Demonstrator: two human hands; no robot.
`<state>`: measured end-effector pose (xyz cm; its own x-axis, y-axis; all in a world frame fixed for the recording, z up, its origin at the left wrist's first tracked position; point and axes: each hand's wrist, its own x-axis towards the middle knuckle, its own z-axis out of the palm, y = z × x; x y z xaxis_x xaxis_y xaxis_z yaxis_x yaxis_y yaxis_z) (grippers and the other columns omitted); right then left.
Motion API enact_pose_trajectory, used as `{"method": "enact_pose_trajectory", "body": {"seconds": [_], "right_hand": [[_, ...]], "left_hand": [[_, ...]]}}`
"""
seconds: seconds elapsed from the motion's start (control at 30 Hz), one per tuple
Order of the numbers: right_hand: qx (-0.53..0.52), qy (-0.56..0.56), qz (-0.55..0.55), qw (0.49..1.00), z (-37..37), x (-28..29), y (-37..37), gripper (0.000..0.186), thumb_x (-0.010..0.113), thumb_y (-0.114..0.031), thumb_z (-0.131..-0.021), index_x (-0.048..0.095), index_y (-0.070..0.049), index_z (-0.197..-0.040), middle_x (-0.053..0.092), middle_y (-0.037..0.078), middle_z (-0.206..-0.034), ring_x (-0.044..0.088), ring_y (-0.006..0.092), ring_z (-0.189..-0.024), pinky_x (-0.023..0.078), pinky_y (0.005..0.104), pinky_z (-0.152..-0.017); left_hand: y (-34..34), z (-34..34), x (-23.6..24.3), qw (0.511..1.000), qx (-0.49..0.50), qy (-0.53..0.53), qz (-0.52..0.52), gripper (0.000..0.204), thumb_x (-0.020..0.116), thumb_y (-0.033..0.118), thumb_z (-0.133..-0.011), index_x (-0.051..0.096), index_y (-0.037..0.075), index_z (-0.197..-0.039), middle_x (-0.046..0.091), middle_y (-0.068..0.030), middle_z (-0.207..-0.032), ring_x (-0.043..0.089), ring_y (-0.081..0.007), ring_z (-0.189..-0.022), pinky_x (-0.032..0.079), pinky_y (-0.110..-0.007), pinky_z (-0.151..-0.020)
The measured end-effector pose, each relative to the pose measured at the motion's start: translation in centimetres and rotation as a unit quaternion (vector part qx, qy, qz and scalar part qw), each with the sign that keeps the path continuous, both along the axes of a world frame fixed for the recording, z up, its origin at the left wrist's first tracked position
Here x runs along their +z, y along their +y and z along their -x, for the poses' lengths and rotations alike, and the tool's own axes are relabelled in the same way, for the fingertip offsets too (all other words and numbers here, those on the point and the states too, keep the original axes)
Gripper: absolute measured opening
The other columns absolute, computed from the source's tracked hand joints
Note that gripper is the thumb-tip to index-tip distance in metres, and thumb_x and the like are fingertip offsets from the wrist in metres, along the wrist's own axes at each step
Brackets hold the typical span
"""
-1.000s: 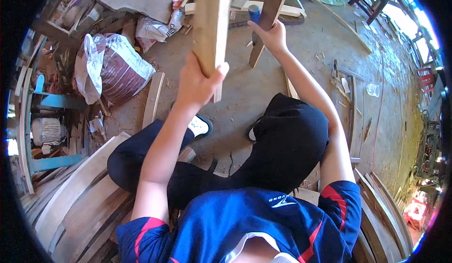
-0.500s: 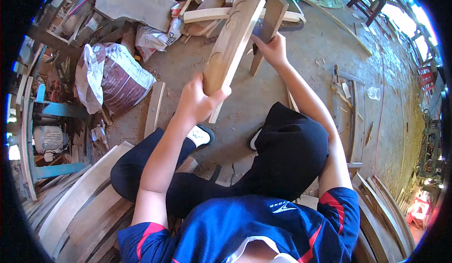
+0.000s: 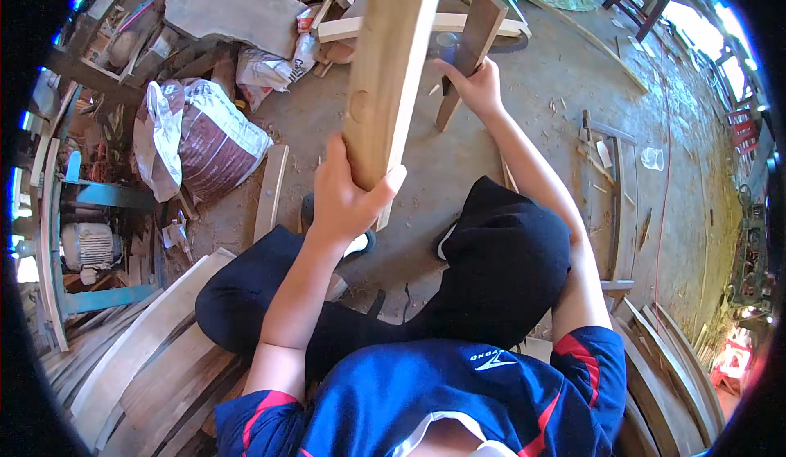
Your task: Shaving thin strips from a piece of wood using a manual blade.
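My left hand (image 3: 352, 191) is closed around the near end of a long pale wooden board (image 3: 391, 72), which is tilted up and runs past the top edge of the view. A notch-like curved mark shows on its face. My right hand (image 3: 476, 88) is closed around a shorter, darker wooden piece (image 3: 476, 31) that slants beside the board. Its fingers are partly hidden behind that piece. A dark, shiny part shows beside my right thumb; I cannot make out what it is. Behind both lies a pale curved wooden strip (image 3: 344, 29).
A full brown-and-white sack (image 3: 214, 142) stands at the left, near a blue metal frame with a motor (image 3: 88, 244). Curved wooden pieces (image 3: 139, 342) are stacked beside me on both sides. A wooden frame (image 3: 616, 187) and a clear plastic cup (image 3: 652, 159) lie on the right floor.
My left hand has moved slightly right and nearer, and the pale board has swung more upright, its far end leaving the view. The right hand and its dark piece have hardly moved.
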<state>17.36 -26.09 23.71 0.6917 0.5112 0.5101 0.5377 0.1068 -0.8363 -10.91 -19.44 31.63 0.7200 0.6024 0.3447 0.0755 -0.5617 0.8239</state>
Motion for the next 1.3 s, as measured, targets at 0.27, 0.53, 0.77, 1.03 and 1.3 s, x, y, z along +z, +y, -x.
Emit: {"method": "enact_pose_trajectory", "body": {"seconds": [0.27, 0.53, 0.77, 1.03, 1.3], "right_hand": [[0.014, 0.045, -0.059, 0.997, 0.0, -0.5, 0.7, 0.027, 0.081, -0.02, -0.08, 0.069, -0.002, -0.096, 0.067, 0.002, -0.076, 0.058, 0.0089, -0.068, 0.049, 0.028, -0.064], [-0.005, 0.01, -0.027, 1.0, 0.2, -0.6, 0.2, 0.026, 0.08, -0.018, -0.08, 0.069, -0.001, -0.097, 0.066, 0.0, -0.076, 0.057, 0.0068, -0.07, 0.05, 0.027, -0.065], [-0.01, 0.0, -0.026, 1.0, -0.1, -0.8, 0.3, 0.027, 0.08, -0.018, -0.08, 0.069, -0.001, -0.097, 0.069, 0.002, -0.079, 0.058, 0.0065, -0.071, 0.051, 0.0277, -0.066], [0.011, 0.03, -0.005, 0.999, 1.1, -0.5, 0.3, 0.04, 0.082, -0.018, -0.079, 0.063, -0.001, -0.11, 0.069, 0.004, -0.087, 0.062, 0.0103, -0.079, 0.052, 0.029, -0.072], [0.053, 0.074, -0.101, 0.991, 1.2, -1.5, -1.3, 0.063, 0.083, -0.01, -0.078, 0.048, -0.002, -0.129, 0.064, 0.005, -0.107, 0.06, 0.0103, -0.095, 0.05, 0.0279, -0.083]], "left_hand": [[0.5, -0.4, 1.9, 0.981, 0.016, 0.192, -0.022, 0.061, 0.074, 0.044, -0.075, 0.046, -0.006, -0.097, 0.065, -0.0276, -0.078, 0.069, -0.0402, -0.076, 0.054, -0.043, -0.066], [-0.9, -1.0, 1.7, 0.977, -0.018, 0.21, -0.002, 0.064, 0.072, 0.046, -0.076, 0.05, -0.007, -0.102, 0.066, -0.0255, -0.078, 0.069, -0.0389, -0.074, 0.054, -0.042, -0.066], [-0.6, 0.1, 0.2, 0.987, -0.037, 0.094, 0.125, 0.052, 0.073, 0.037, -0.079, 0.053, -0.004, -0.104, 0.063, -0.0154, -0.087, 0.063, -0.0177, -0.077, 0.05, -0.032, -0.067], [1.5, -3.0, -19.4, 0.949, 0.096, 0.25, 0.167, 0.08, 0.069, 0.06, -0.076, 0.057, -0.01, -0.112, 0.068, -0.0268, -0.096, 0.068, -0.0379, -0.09, 0.052, -0.044, -0.078], [0.9, 2.8, -37.3, 0.901, 0.121, 0.414, 0.032, 0.092, 0.077, 0.056, -0.068, 0.048, -0.016, -0.119, 0.06, -0.0328, -0.116, 0.06, -0.0398, -0.111, 0.048, -0.047, -0.095]]}}
